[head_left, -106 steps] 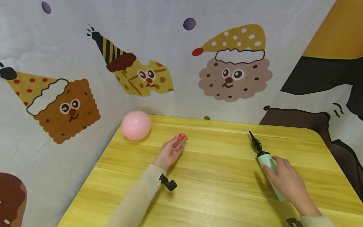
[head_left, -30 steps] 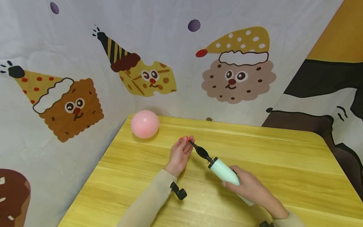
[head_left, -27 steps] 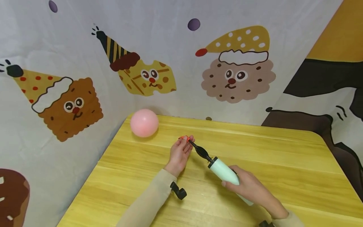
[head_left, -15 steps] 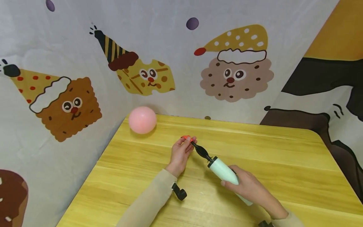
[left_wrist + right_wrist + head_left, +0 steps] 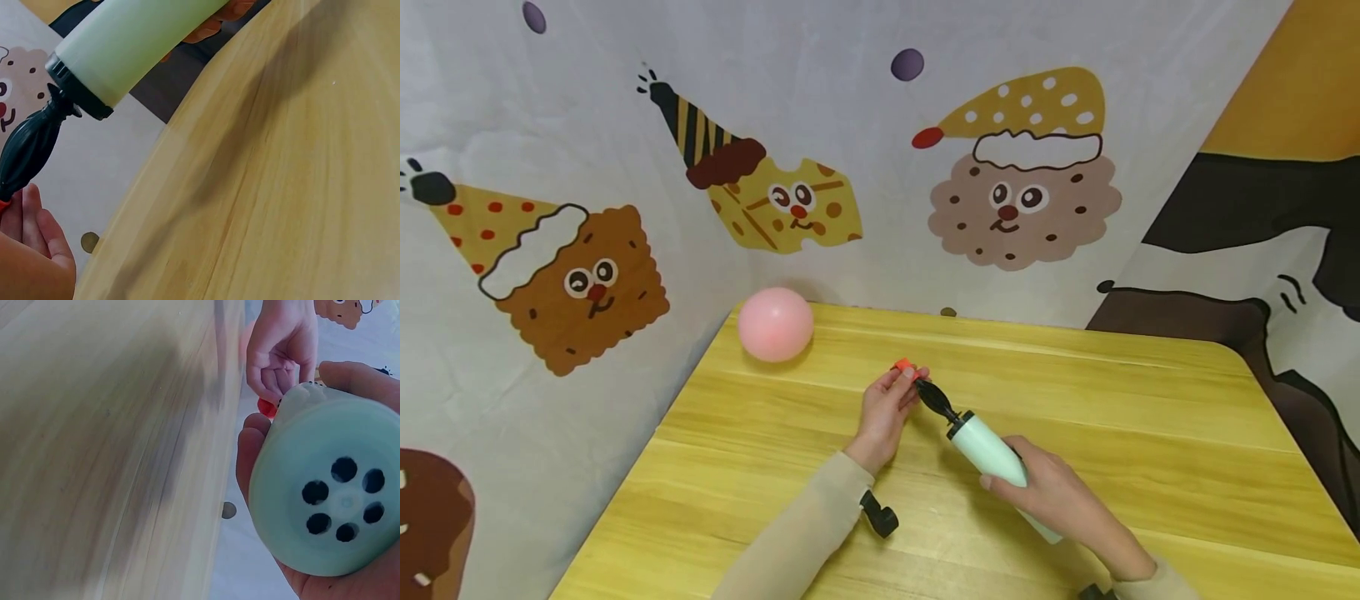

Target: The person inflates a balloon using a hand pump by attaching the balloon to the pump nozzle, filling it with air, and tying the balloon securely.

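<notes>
In the head view my left hand [image 5: 883, 412] pinches a small, limp red balloon [image 5: 903, 365] by its neck. My right hand [image 5: 1060, 492] grips a mint-green balloon pump [image 5: 988, 450] round its barrel, tilted up toward the left hand. The pump's black nozzle [image 5: 935, 400] points into the balloon's neck, its thin tip hidden by balloon and fingers. In the left wrist view the balloon's red edge [image 5: 4, 204] sits right at the nozzle's end. The right wrist view shows the pump's round end [image 5: 337, 550], with several holes, held in the right hand.
An inflated pink balloon [image 5: 776, 325] rests at the back left corner of the wooden table [image 5: 1150, 400]. A cloth wall [image 5: 880, 275] printed with cartoon biscuits and cheese stands close behind the table and along its left side.
From the right, my right hand has brought the pump over to the balloon in my left hand. Over the last second, the left hand has slid the balloon's neck further onto the nozzle.
</notes>
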